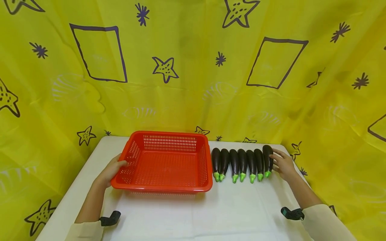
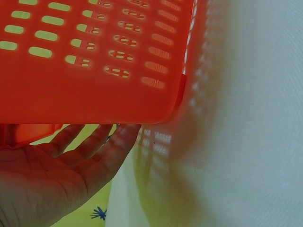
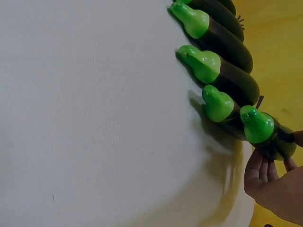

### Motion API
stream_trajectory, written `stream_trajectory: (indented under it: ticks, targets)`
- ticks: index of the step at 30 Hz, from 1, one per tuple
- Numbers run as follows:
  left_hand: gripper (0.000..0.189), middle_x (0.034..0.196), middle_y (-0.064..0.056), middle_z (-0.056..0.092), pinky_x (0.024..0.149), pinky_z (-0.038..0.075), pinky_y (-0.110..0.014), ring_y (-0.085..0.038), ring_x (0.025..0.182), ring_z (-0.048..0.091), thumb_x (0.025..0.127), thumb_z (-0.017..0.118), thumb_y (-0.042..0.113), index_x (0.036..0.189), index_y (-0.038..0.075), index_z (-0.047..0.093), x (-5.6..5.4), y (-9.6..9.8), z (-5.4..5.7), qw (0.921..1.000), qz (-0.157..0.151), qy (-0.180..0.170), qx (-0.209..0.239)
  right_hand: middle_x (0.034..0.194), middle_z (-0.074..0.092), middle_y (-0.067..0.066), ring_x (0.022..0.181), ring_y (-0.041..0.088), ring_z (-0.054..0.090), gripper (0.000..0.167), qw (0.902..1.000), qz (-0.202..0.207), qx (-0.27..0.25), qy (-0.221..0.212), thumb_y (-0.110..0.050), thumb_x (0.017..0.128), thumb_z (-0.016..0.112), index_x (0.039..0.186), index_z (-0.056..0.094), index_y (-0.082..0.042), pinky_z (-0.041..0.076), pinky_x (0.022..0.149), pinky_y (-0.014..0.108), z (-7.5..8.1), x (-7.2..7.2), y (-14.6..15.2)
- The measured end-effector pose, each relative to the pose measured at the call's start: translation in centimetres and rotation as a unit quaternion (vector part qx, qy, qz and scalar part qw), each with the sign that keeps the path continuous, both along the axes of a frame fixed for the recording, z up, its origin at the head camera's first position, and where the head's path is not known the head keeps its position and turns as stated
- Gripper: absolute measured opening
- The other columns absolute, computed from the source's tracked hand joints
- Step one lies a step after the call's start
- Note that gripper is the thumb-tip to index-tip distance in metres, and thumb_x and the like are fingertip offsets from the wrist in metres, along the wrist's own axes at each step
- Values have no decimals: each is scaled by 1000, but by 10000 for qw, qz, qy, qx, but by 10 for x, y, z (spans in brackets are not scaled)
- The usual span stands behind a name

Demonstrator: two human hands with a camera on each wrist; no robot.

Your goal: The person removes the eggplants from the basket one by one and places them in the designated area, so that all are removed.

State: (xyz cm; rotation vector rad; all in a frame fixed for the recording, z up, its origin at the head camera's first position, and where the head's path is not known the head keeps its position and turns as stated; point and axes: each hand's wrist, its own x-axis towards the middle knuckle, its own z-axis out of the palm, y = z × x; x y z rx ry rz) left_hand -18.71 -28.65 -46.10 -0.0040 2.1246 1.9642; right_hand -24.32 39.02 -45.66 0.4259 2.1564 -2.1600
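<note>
A red plastic basket (image 1: pixel 169 170) with slotted walls stands at the left of the white table. My left hand (image 1: pixel 110 170) grips its left rim, thumb over the top; in the left wrist view the fingers (image 2: pixel 106 146) bend up under the basket's wall (image 2: pixel 85 94). To the basket's right, several dark eggplants (image 1: pixel 234 164) with bright green stem ends lie side by side. My right hand (image 1: pixel 283 164) pinches the rightmost eggplant (image 1: pixel 267 159) between thumb and fingers. In the right wrist view that eggplant (image 3: pixel 258 125) sits higher than its neighbour (image 3: pixel 220 106), its far end within my fingers.
A yellow curtain (image 1: pixel 193 100) printed with stars and squares hangs around the back and sides of the white table (image 1: pixel 193 217). Small black devices are strapped at both wrists, one by the left sleeve (image 1: pixel 84 231), one by the right sleeve (image 1: pixel 325 222).
</note>
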Motion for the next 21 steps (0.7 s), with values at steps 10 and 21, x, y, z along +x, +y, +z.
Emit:
stream_trajectory:
  ticks: [10,21]
  targets:
    - [59,138,-31,45,85,62,-39,-24,101,62,101,40,3,155,-10,21,1,0,0,10000,25,-35,-50,90,64,-16,80,2,67,62,9997,94,228,-43,-12,107,59,160,30,1,58,72,20,-18,-3,17]
    - [58,139,-30,44,84,62,-38,-24,102,61,100,40,3,154,-10,22,1,0,0,9999,49,-39,-93,103,62,5,74,0,61,65,9880,-129,1534,125,-11,105,59,159,28,10,56,68,18,-25,-10,11]
